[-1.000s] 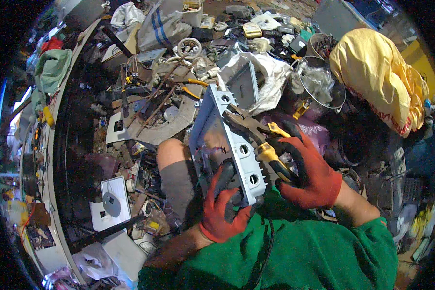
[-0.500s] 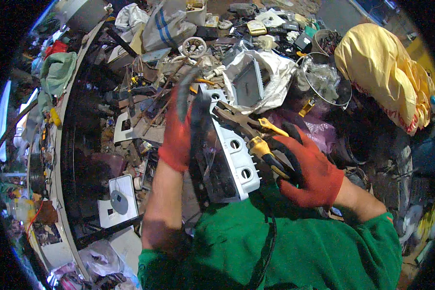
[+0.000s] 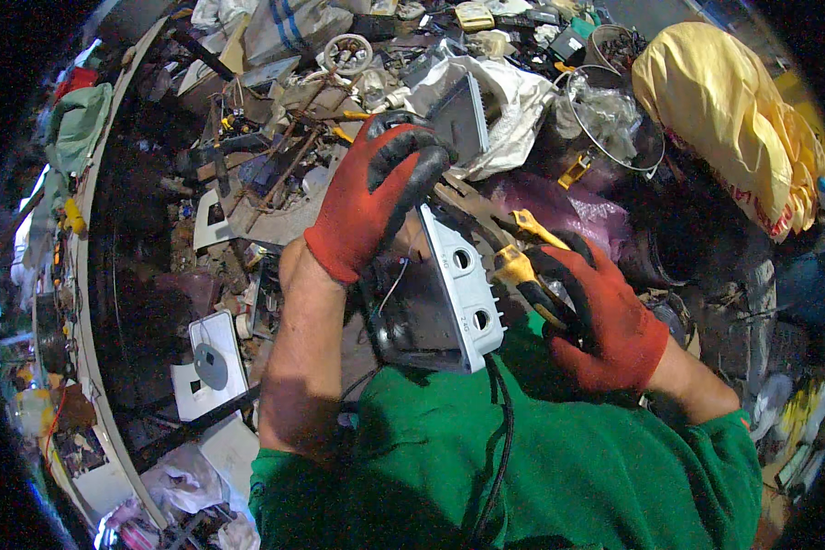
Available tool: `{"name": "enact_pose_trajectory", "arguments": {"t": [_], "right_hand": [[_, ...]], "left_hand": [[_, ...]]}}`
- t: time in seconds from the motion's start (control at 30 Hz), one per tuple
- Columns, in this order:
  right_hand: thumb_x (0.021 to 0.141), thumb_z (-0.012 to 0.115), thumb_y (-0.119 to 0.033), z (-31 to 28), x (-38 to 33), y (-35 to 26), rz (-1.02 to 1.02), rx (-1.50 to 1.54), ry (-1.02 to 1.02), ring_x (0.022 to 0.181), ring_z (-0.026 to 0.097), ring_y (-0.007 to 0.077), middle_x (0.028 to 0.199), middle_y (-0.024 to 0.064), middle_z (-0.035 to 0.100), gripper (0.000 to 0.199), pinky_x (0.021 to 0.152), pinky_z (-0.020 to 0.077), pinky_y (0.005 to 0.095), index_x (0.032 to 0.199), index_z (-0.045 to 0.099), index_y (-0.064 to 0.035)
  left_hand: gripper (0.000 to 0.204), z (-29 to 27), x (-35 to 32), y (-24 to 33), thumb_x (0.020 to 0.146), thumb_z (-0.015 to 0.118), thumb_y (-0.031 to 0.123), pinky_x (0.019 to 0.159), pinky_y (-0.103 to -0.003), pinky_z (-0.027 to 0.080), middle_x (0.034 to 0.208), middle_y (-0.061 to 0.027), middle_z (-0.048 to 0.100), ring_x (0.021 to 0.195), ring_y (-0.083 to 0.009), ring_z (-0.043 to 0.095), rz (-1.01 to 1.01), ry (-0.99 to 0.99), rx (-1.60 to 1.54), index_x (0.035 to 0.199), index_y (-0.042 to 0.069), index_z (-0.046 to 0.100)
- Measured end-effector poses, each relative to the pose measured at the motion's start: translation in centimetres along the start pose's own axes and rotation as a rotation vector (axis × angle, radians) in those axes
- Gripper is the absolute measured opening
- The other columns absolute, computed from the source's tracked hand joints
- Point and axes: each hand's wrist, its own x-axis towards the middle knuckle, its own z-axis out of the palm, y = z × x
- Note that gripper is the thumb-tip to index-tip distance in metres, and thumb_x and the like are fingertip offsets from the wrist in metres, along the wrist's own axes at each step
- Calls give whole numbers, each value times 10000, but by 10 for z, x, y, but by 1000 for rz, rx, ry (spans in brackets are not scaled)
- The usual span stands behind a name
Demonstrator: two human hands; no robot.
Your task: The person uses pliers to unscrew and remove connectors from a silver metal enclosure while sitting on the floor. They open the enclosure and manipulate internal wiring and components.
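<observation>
A light-grey plastic housing (image 3: 461, 291) with round holes and a dark, glossy hollow side stands tilted against my green-clad lap. My left hand (image 3: 376, 183), in a red glove with black palm and fingers, is closed at the housing's upper end; what its fingertips pinch is hidden. My right hand (image 3: 600, 316), gloved alike, grips yellow-and-black-handled pliers (image 3: 515, 266). Their metal jaws reach up and left along the housing's upper edge, toward my left fingertips. A black cable (image 3: 506, 431) runs down from the housing's lower end over my lap.
Beyond my hands, a white sack (image 3: 522, 115) holds a grey panel (image 3: 463, 115). To the right are a bucket (image 3: 605, 119) with clear plastic and a large yellow sack (image 3: 715, 119). Scrap covers the floor, with a white plate (image 3: 215, 362) at the left.
My left hand has gone from stretched along the housing's side to curled at its upper end. The pliers and right hand have shifted slightly right and down. The whole view has shifted too.
</observation>
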Motion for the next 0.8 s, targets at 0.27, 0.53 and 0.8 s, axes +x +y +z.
{"name": "enact_pose_trajectory", "arguments": {"t": [0.27,0.53,0.8], "right_hand": [[693,669,-149,19,-5,8,21,6,102,1301,357,532,1381,271,446,788,1152,220,559,1407,375,11],[705,656,-149,21,-4,3,59,44,101,1341,315,516,1384,269,443,770,1162,209,550,1404,375,10],[718,668,-125,4,-4,-7,118,23,-25,1367,306,477,1433,291,363,815,1156,232,495,1447,324,-2]], "left_hand": [[283,-3,5,18,928,620,184,920,-347,469,1121,-131,626,1046,-254,606,-232,-50,-229,1147,4,640],[312,2,11,31,964,555,253,978,-366,424,1132,-154,606,1109,-294,553,-325,51,-381,1148,16,642],[410,15,1,14,978,543,249,1024,-425,410,1251,-217,556,1156,-393,535,-330,44,-184,1320,26,505]]}}
